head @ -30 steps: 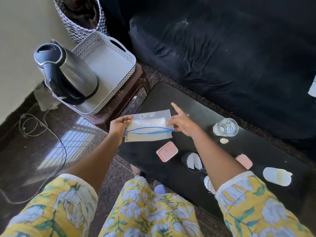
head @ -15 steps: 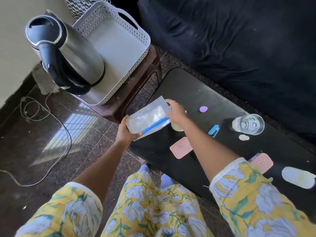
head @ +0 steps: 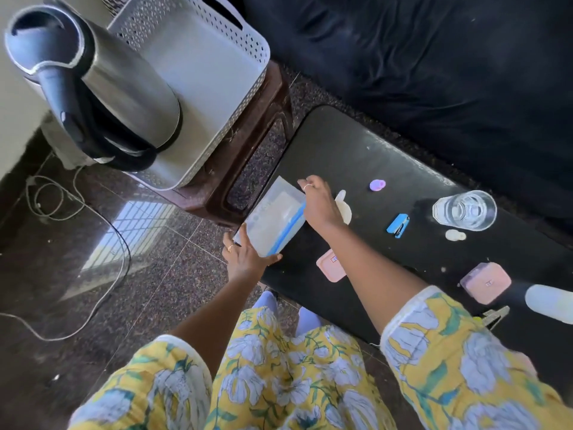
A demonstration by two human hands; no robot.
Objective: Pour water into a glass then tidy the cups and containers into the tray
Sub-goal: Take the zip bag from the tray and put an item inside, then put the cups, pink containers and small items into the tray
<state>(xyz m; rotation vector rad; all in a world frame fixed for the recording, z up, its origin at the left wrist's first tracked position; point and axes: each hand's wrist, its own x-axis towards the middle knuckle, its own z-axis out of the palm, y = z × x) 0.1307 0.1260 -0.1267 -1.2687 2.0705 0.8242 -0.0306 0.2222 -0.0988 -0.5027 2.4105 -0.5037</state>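
A clear rectangular container with a blue rim [head: 276, 217] is held tilted over the left end of the black table [head: 350, 150]. My left hand [head: 246, 259] grips its near end and my right hand [head: 319, 203] grips its far end. A glass of water [head: 465, 210] stands at the table's far right. The white perforated tray [head: 235, 45] sits on a brown stool [head: 263, 141] to the left, with a steel kettle [head: 99, 85] inside it. Two pink lidded boxes [head: 331, 265] [head: 486, 282] and a white cup lying on its side [head: 548, 302] rest on the table.
A blue stapler [head: 398, 225], a purple piece [head: 377, 184], a small white lid [head: 455, 235] and a white object [head: 344, 209] beside my right hand lie on the table. A dark sofa [head: 434, 57] runs behind it. Cables [head: 77, 231] trail over the floor at left.
Both hands have lifted the container and carried it left, tilting it on end near the table's left edge. The view has shifted closer to the tray and kettle.
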